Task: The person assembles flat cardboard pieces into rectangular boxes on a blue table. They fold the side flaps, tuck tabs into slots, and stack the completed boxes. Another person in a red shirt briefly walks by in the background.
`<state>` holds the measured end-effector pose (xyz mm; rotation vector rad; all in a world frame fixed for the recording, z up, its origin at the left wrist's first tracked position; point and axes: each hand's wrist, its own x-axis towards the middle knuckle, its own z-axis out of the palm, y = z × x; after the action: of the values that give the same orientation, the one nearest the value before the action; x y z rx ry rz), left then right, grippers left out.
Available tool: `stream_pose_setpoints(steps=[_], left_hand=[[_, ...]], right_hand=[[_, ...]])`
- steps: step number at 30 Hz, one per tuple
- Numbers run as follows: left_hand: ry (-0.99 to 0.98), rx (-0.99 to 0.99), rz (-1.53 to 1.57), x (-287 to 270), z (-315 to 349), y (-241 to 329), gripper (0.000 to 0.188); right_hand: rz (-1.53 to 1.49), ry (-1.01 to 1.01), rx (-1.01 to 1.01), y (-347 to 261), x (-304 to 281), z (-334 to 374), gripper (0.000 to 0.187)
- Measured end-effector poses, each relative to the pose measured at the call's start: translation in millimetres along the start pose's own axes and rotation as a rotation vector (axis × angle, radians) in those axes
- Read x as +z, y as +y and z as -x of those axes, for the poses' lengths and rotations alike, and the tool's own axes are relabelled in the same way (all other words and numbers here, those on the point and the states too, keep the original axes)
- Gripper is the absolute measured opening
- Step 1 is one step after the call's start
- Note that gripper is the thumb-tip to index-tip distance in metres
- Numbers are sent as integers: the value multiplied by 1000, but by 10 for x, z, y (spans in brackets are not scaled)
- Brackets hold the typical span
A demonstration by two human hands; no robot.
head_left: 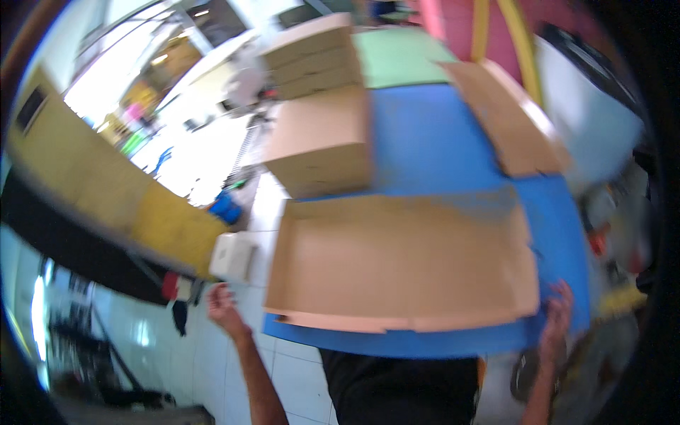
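A shallow open cardboard tray (404, 262), brown with low folded walls, lies on the near part of a blue table (439, 134). My left hand (227, 312) is raised off to the left of the tray, apart from it, fingers loosely bent with nothing seen in them. Close by the tray's right end is my right hand (558, 315), over the table's right edge, its fingers spread and bare. Motion blur softens both hands.
Brown cardboard boxes (322, 134) are stacked at the table's left side. Along the far right edge rests a flat, narrow cardboard piece (506, 117). A green surface (400, 57) adjoins the table's far end. A white box (232, 256) stands left of the table.
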<state>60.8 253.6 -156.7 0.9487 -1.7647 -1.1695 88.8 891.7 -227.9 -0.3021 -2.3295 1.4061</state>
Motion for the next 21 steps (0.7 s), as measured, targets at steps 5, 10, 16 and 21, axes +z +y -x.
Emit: stream_pose_setpoints(steps=[5,10,16,21], left_hand=[[-649,507,127,371,1163,975,15],[-1485,937,-273,975,2541,1331,49],[-1587,1011,-327,1398,3005,1304,42],[-1552,930,-244,1529,3097,1282,32]], right_hand=[[-14,-145,-190,-533,235,259,77],[189,-106,-253,-665,320,259,65],[238,-60,-262,-718,308,245,34],[233,-62,-261,-847,349,144,29]])
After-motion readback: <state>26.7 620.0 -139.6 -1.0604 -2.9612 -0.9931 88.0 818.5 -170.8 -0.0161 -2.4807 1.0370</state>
